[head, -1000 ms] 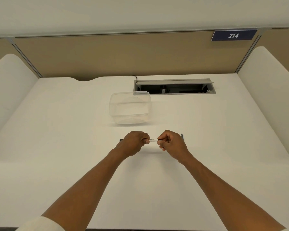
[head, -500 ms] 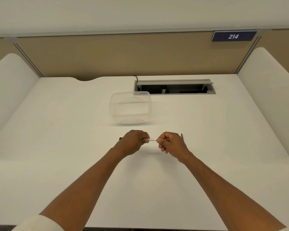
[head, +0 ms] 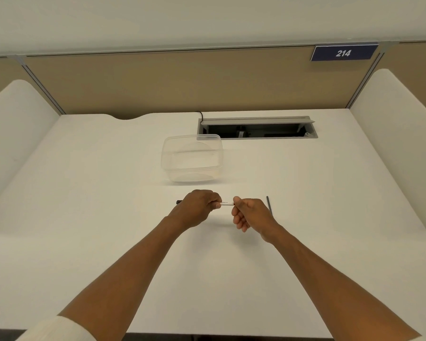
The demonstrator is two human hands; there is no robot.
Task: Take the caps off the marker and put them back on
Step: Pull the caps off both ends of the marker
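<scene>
We see two bare forearms reach forward from the near edge of the white desk point(head: 84, 217), a pale sleeve point(head: 57, 329) cut off at the lower left corner. One marker point(head: 226, 204) is held level above the middle of the desk, between the two hands. Our left hand point(head: 197, 210) is closed in a fist around its left part, and a dark tip pokes out past that fist. Our right hand point(head: 250, 214) pinches the right end between thumb and forefinger, the other fingers loosely curled. Only a short white stretch of the barrel shows between them; whether caps are on we cannot tell. Just right of the right hand lies one thin dark stick point(head: 269, 205), hard to identify. Farther on stands one clear plastic container point(head: 191, 157), and toward the far edge one open cable slot point(head: 256, 127).
</scene>
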